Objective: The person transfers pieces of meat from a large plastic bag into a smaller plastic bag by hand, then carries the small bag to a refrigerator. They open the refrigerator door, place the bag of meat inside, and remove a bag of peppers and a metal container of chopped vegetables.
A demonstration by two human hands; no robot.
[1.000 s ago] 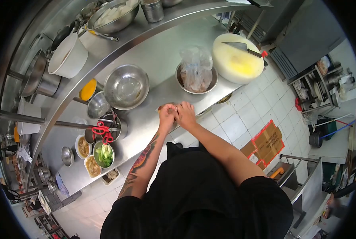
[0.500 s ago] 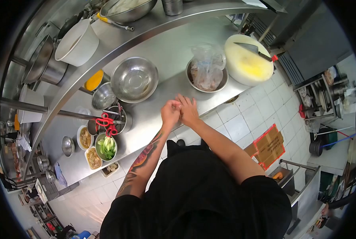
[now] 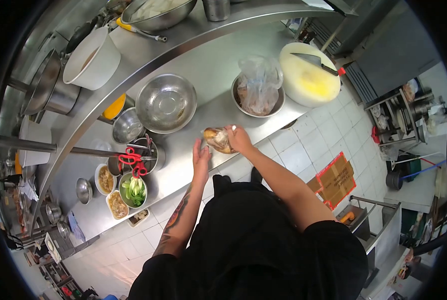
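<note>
My right hand (image 3: 239,139) grips one end of a brown and pale piece of food (image 3: 218,139), perhaps meat, over the front edge of the steel counter (image 3: 211,112). Just to its left is my left hand (image 3: 201,157), its fingers stretched out and nothing in it. Behind the food stand a wide empty steel bowl (image 3: 166,103) and, further right, a steel bowl (image 3: 258,114) with a clear plastic bag (image 3: 260,87) of brownish pieces.
A knife (image 3: 313,62) lies on a round cutting board (image 3: 306,82) at right. Red-handled scissors (image 3: 130,157), a bowl of greens (image 3: 134,190) and food tubs (image 3: 106,179) stand left. A steel shelf (image 3: 183,37) overhangs the counter's back.
The hands, together before, have come apart. The piece of food now shows in the right hand, and the left hand has moved left and opened.
</note>
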